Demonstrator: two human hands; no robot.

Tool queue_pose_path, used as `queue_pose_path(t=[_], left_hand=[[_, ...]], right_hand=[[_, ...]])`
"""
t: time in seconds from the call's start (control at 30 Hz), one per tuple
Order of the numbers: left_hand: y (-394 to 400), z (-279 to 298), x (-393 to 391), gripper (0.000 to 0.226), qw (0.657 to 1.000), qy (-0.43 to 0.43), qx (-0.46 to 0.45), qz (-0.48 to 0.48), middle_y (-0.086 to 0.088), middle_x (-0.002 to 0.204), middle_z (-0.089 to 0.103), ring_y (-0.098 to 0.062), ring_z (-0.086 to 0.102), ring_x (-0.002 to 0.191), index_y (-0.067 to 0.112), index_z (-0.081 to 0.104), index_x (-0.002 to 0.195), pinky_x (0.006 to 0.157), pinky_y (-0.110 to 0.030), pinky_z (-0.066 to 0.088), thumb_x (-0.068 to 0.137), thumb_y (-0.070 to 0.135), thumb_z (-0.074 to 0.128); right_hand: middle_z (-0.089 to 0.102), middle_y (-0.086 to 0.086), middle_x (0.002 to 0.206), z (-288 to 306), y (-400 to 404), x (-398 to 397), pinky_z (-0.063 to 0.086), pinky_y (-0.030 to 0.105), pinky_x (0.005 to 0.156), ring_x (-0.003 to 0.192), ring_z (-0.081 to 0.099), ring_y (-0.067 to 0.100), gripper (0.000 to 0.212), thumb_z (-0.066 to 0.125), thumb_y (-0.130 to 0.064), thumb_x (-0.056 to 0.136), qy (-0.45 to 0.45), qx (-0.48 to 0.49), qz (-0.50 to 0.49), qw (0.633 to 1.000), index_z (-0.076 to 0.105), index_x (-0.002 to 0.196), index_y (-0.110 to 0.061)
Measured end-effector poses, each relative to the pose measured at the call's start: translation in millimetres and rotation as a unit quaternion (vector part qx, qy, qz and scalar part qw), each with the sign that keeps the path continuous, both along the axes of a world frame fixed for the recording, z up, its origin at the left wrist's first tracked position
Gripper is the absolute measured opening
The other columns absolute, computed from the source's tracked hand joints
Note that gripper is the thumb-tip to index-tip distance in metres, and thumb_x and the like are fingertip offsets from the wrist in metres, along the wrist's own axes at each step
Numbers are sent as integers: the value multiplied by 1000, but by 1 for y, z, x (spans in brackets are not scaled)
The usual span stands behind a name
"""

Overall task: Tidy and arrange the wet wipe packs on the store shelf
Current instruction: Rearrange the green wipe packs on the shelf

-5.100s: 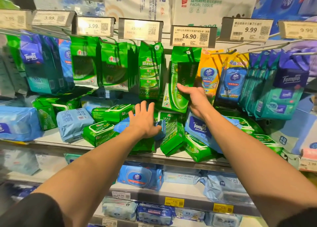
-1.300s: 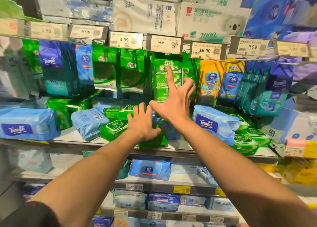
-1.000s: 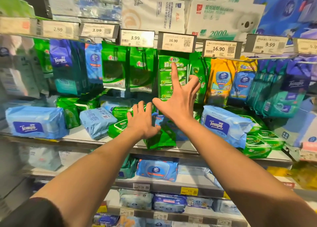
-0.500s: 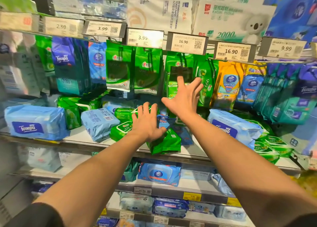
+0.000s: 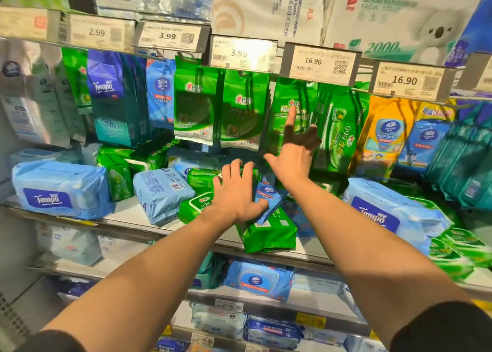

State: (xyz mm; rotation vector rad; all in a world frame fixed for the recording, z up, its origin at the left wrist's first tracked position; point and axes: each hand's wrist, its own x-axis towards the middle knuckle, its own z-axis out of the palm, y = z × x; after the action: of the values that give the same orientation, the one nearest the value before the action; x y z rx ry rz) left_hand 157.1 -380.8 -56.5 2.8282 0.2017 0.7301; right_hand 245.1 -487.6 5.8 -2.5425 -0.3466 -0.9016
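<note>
My left hand (image 5: 235, 192) lies flat, fingers spread, on a heap of wet wipe packs in the middle of the shelf (image 5: 127, 216). Its thumb presses a small blue Vinda pack (image 5: 269, 198); a green 999 pack (image 5: 197, 205) sits at its left and a green pack (image 5: 269, 233) leans at the shelf's front edge below it. My right hand (image 5: 295, 152) is raised with fingers apart against the hanging green multipack (image 5: 292, 112), holding nothing. More green packs (image 5: 219, 109) hang to the left.
Blue Tempo packs lie at the left (image 5: 58, 189) and right (image 5: 391, 213) of the shelf. A pale blue pack (image 5: 159, 192) stands tilted. Price tags (image 5: 319, 61) line the rail above. Yellow and blue Vinda bags (image 5: 383, 136) hang right. Lower shelves (image 5: 269, 305) carry more wipes.
My right hand has let go of the hanging green pack and spread open against the multipack beside it. My left hand stays pressed on the heap. The camera has moved closer.
</note>
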Motion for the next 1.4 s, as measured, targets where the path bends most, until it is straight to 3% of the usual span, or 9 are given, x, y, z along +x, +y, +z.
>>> queue_pose_path(t=[0.23, 0.4, 0.5, 0.57, 0.63, 0.83, 0.93, 1.23, 1.4], left_hand=[[-1, -8, 11, 90, 1000, 19, -8, 11, -9, 147, 25, -33, 25, 132, 23, 24, 141, 104, -57, 30, 66, 65, 51], [-1, -9, 6, 88, 1000, 23, -17, 11, -8, 145, 26, -32, 25, 130, 23, 25, 140, 104, -55, 30, 68, 65, 52], [0, -5, 2, 86, 1000, 19, -8, 10, -8, 142, 29, -31, 27, 128, 23, 27, 140, 101, -53, 31, 69, 65, 54], [-1, -2, -1, 85, 1000, 18, -8, 10, -8, 140, 30, -31, 28, 127, 23, 29, 139, 99, -51, 32, 70, 64, 56], [-2, 1, -3, 84, 1000, 17, -6, 9, -8, 139, 30, -31, 28, 127, 23, 30, 139, 99, -51, 32, 70, 62, 58], [1, 11, -6, 77, 999, 38, 3, 18, -9, 137, 33, -31, 30, 126, 21, 34, 139, 100, -50, 32, 77, 59, 59], [4, 17, -5, 69, 998, 52, -10, 44, -11, 136, 33, -33, 30, 126, 19, 35, 136, 101, -53, 31, 81, 56, 57], [48, 11, -30, 46, 993, 56, -15, 106, -12, 130, 36, -34, 31, 125, 15, 39, 124, 98, -54, 33, 85, 34, 56], [70, 6, -45, 52, 990, 83, -21, 115, -12, 135, 35, -33, 29, 126, 16, 38, 128, 100, -54, 33, 85, 37, 59]], right_hand=[[10, 38, 152, -9, -3, 22, 34, 56, 105, 139, 20, 52, 120, 78, -50, 74, 16, 4, 18, 1000, -13, 153, -39], [4, 35, 155, -3, -13, 18, 37, 56, 102, 141, 17, 51, 122, 75, -59, 74, 50, -5, 32, 998, -22, 148, -45], [10, 33, 156, 5, -28, 13, 42, 52, 100, 135, 35, 50, 121, 66, -71, 74, 110, -58, 37, 992, -33, 140, -48], [37, 33, 145, 7, -42, 9, 44, 52, 100, 125, 46, 49, 103, 57, -75, 78, 131, -105, 30, 985, 4, 153, -29], [47, 30, 131, 4, -63, 2, 39, 53, 102, 125, 40, 48, 81, 54, -72, 82, 120, -140, 35, 982, 37, 140, -18], [43, 15, 129, -21, -94, -31, 47, 46, 92, 122, 46, 37, 75, 61, -56, 86, 141, -93, 101, 980, 33, 146, -20], [51, 15, 123, -30, -66, -49, 48, 41, 91, 115, 54, 36, 72, 64, -62, 78, 202, -56, 119, 971, 51, 129, -12], [36, 20, 139, -53, 16, -61, 39, 47, 96, 124, 39, 42, 94, 49, -87, 69, 320, -130, 21, 938, 50, 134, -19], [35, 17, 139, -51, 6, -56, 40, 47, 94, 124, 39, 42, 87, 68, -67, 64, 345, -119, 48, 930, 41, 133, -22]])
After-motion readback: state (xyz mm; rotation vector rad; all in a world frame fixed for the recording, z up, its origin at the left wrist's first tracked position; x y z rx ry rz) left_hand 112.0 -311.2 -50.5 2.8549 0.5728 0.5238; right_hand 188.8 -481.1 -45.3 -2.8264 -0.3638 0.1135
